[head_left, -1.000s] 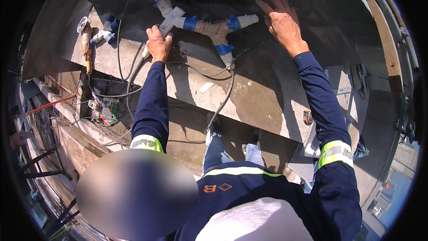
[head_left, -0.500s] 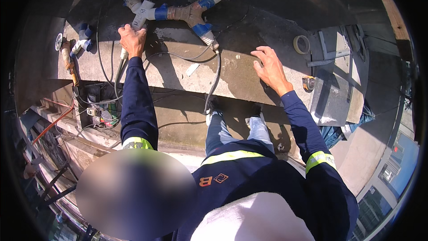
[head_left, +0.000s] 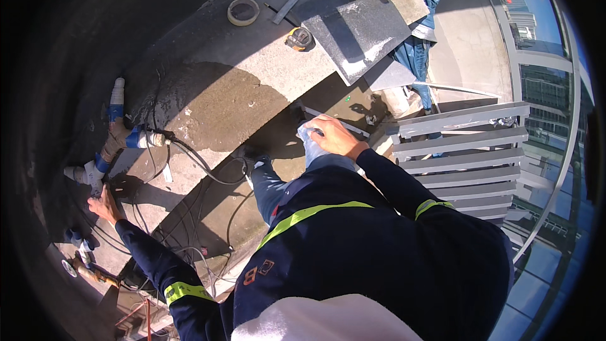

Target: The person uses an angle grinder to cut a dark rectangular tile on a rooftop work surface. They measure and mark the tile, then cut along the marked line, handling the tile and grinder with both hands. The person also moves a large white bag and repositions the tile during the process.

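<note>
Left hand [head_left: 104, 205] is pressed flat, fingers spread, beside the pipe fitting [head_left: 117, 139] at the concrete ledge's [head_left: 252, 82] left end; right hand [head_left: 334, 137] is closed on a clear plastic bag [head_left: 310, 145] near the ledge's lower edge — balance could be lost with arms stretched this far apart, or the loose cables [head_left: 202, 170] snagged. Counted: one fitting, one tape roll [head_left: 243, 11], one tape measure [head_left: 298, 38].

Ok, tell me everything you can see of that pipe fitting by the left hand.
The pipe fitting is a branched, brownish body with blue collars and white stub ends, lying on the concrete ledge half in shadow. A black cable runs from one branch. The left hand rests at its lower white end; contact is unclear.
</note>
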`<state>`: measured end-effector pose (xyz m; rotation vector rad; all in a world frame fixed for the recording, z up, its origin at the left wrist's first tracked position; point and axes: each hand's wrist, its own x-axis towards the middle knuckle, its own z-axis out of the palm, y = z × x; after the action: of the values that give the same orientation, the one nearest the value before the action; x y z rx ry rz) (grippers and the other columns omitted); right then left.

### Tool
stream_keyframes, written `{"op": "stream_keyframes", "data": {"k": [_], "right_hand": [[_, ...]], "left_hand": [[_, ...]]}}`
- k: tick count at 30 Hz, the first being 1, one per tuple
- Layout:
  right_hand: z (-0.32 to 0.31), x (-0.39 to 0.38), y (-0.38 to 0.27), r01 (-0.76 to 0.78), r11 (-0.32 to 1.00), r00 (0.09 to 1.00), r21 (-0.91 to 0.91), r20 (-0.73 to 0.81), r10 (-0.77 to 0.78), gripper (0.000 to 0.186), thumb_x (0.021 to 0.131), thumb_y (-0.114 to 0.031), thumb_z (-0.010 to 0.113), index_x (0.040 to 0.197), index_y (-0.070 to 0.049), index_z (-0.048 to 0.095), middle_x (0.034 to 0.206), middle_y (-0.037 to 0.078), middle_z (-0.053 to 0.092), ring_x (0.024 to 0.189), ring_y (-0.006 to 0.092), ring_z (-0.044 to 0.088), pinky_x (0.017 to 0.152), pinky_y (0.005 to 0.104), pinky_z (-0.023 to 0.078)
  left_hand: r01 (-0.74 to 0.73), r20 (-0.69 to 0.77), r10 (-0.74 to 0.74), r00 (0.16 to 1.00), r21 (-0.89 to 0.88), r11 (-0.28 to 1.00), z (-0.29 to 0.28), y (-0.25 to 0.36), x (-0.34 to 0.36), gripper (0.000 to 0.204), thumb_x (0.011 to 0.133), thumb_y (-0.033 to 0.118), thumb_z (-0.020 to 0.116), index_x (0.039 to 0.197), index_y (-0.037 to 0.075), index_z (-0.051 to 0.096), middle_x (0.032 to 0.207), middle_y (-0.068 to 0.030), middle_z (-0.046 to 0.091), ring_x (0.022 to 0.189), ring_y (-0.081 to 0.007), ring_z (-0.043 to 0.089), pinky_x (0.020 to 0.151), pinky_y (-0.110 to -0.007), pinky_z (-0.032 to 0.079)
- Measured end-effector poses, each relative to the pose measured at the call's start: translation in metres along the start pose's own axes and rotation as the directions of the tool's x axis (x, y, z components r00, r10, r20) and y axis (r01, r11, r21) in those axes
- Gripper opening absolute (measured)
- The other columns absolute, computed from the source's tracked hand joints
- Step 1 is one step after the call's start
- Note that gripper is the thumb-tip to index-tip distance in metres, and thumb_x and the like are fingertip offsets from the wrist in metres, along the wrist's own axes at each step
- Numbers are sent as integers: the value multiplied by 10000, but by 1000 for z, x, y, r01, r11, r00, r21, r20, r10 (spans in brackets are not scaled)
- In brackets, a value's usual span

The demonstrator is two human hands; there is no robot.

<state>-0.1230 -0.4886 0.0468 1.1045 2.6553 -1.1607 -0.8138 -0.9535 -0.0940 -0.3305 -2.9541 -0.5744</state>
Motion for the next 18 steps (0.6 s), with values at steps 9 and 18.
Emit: {"op": "stream_keyframes", "data": {"k": [9,18], "right_hand": [[-33,7,16,-283,766,954,578,85,288,257,1096,-249,692,1203,-33,783,998,83,809,911,146,765,821,313,617],[-52,23,18,-416,-406,894,813,448,-19,741,1142,-561,415,1656,-27,401,1639,254,513,1469,381,551,1178,533,489]], "left_hand": [[-227,-156,185,970,-325,918,-91,300,-164,330,1129,215,664,1415,58,711,1289,-126,648,1091,-202,682,956,-338,559],[-473,228,692,684,-583,660,-19,556,-513,490,1142,349,518,1485,15,622,1544,-212,593,1458,-360,527,1219,-505,410]]}}
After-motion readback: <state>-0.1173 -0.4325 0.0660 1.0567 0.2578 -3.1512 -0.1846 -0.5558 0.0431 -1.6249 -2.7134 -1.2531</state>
